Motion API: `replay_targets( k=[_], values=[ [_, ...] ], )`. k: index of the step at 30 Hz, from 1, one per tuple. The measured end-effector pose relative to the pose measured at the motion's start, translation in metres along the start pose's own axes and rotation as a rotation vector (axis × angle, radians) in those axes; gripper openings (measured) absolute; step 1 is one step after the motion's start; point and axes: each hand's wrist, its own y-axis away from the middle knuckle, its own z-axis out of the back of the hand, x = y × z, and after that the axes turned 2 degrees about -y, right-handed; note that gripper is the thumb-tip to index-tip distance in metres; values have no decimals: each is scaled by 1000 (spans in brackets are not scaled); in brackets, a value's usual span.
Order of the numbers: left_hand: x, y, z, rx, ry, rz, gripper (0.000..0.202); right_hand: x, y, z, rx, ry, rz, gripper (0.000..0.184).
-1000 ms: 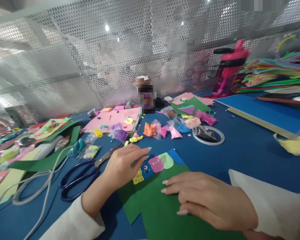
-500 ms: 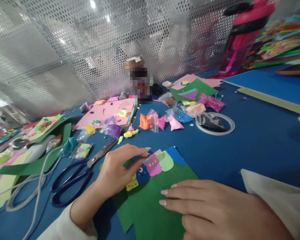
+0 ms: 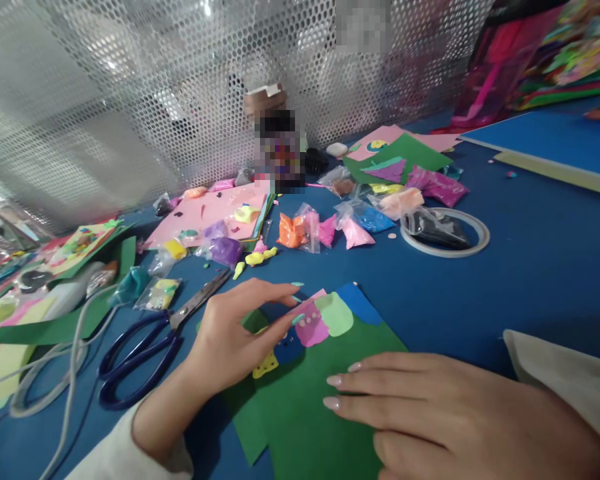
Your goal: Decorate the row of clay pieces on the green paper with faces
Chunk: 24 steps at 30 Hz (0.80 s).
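Note:
A green sheet [image 3: 310, 407] lies on the blue table in front of me, with small clay shapes along its top edge: yellow [image 3: 265, 364], dark blue, pink [image 3: 312, 330] and light green [image 3: 336, 314]. My left hand [image 3: 235, 337] rests at that edge, fingers stretched out, fingertips touching the blue and pink shapes. Flat on the green sheet at the lower right lies my right hand [image 3: 430, 417], fingers extended, holding the sheet down. Neither hand grips anything.
Blue-handled scissors [image 3: 150, 343] lie left of my left hand, beside a grey cable [image 3: 70, 360]. Bags of coloured clay [image 3: 325, 230], a tape ring [image 3: 447, 233], pink and green sheets [image 3: 215, 210] and a cup stand behind. A perforated screen [image 3: 130, 100] closes the back.
The view has tilted down and closer. My left fingers slid a little down over the blue shape. The right hand stays flat on the green sheet.

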Motion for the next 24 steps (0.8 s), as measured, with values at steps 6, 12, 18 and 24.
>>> replay_targets(
  k=[6, 12, 18, 24],
  values=[
    [-5, 12, 7, 77, 85, 13, 49, 2, -2, -2, -71, 3, -25, 20],
    [-8, 30, 12, 173, -276, -306, 61, -5, -7, -3, -133, 26, -11, 34],
    [-3, 28, 7, 174, -376, -429, 63, -17, -5, -2, -26, 62, 187, 38],
    [0, 31, 0, 126, -363, -440, 42, -18, 6, -7, 105, 61, 185, 28]
  ],
)
